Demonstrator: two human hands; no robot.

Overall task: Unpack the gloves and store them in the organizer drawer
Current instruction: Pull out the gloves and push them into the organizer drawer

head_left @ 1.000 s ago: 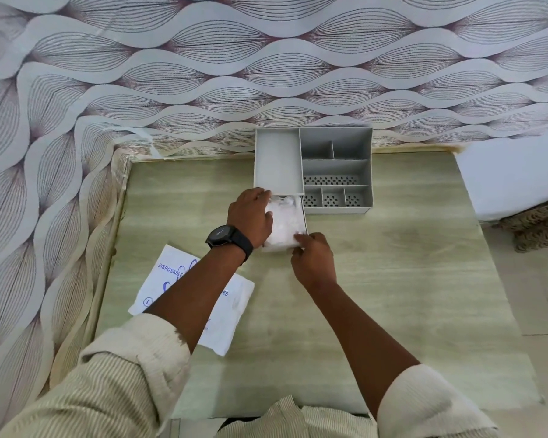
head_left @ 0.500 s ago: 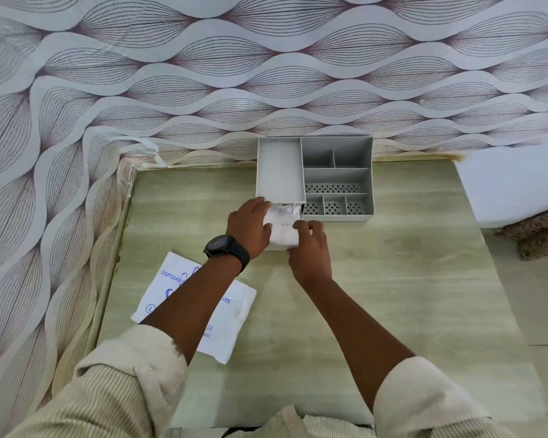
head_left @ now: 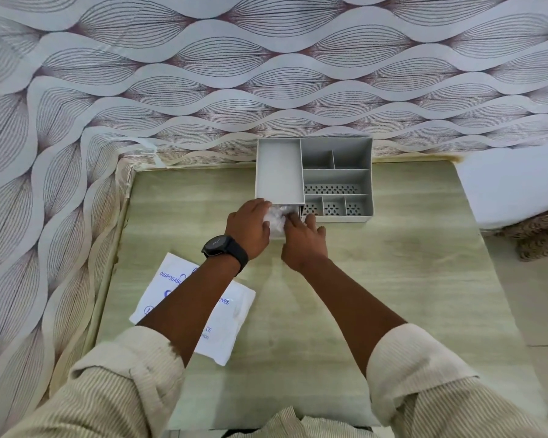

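Note:
A grey organizer (head_left: pixel 336 178) with several compartments stands against the wall at the back of the table. Its drawer (head_left: pixel 277 233) sticks out a short way from under the left section. Crumpled clear gloves (head_left: pixel 277 218) lie in the drawer. My left hand (head_left: pixel 250 227) rests on the gloves and the drawer's left side, with a black watch on the wrist. My right hand (head_left: pixel 302 240) lies against the drawer's front right, fingers spread. Both hands hide most of the drawer.
The opened white glove packet (head_left: pixel 225 324) with blue print lies flat near the table's left front, partly under my left forearm. The light wooden table (head_left: pixel 408 279) meets patterned wallpaper at the back and left. A white surface and a woven mat lie off to the right.
The drawer has slid further back into the organizer, with both hands moving along with it toward the wall. Less of the gloves and drawer shows than before.

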